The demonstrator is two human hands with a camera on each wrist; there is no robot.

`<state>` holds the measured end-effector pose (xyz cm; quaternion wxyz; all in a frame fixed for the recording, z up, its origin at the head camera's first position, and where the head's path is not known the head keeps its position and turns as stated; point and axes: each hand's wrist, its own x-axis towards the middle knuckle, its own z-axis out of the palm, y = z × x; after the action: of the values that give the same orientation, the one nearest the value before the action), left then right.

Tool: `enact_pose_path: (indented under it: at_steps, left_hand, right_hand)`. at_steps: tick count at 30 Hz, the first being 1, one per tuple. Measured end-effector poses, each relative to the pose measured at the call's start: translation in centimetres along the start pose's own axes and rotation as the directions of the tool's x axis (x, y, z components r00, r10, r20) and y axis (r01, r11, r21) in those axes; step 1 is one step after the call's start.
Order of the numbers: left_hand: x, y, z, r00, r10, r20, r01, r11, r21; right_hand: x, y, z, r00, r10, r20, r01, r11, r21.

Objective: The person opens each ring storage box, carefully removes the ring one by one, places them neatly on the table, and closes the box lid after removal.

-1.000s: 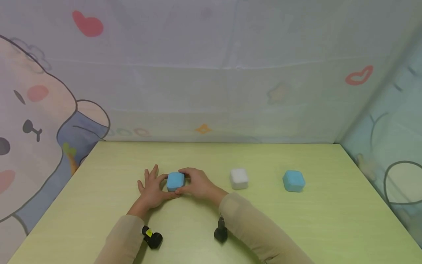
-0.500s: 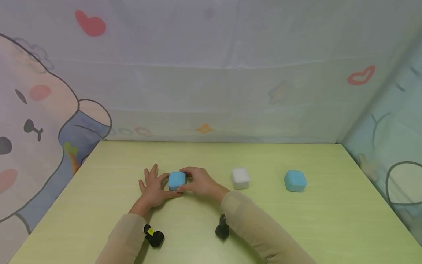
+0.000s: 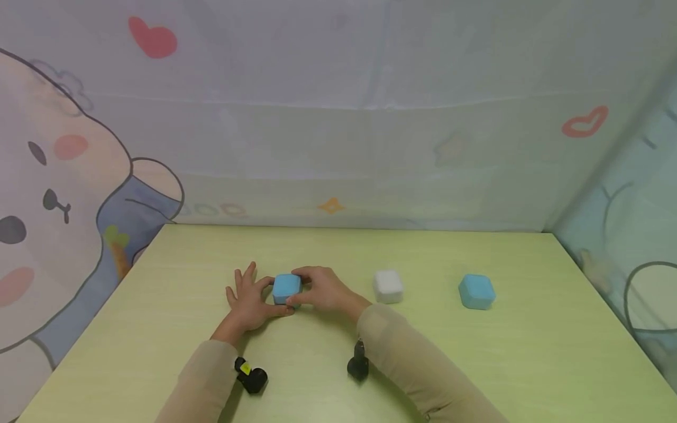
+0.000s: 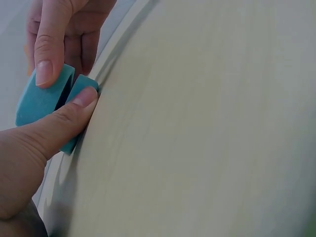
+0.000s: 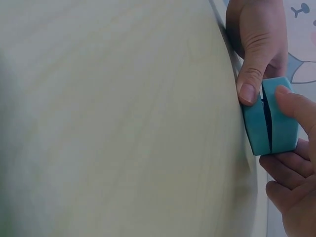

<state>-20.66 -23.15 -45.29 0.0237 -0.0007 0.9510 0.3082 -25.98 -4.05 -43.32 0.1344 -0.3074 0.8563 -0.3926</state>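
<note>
Blue box (image 3: 286, 283) sits on the table (image 3: 423, 364), halves gapped; your left hand (image 3: 251, 306) pinches the lower half (image 5: 255, 126), right hand (image 3: 327, 289) the upper half (image 5: 284, 128). Uneven force could slip your grip; join's unclear.

On the table (image 3: 529, 352), a box (image 3: 287, 285) sits between the left hand (image 3: 251, 305) and the right hand (image 3: 326, 291). Right of them lies the middle block (image 3: 388, 286), then the rightmost block (image 3: 478, 292); a cloth (image 3: 338, 147) hangs behind.
</note>
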Motion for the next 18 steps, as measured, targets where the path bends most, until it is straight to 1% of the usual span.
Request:
enact_pose_path:
  at_steps: [8,18]
  left_hand:
    - [0.14,-0.01,-0.03,1.000,-0.010,0.004,0.010,1.000,0.003]
    - [0.07,0.28,-0.02,1.000,-0.028,0.014,0.028,1.000,0.003]
  right_hand:
    - [0.03,-0.30,-0.38,1.000,0.018,0.021,-0.018,1.000,0.015]
    - [0.27,-0.17,-0.58,0.999,0.017,0.035,-0.017,1.000,0.010]
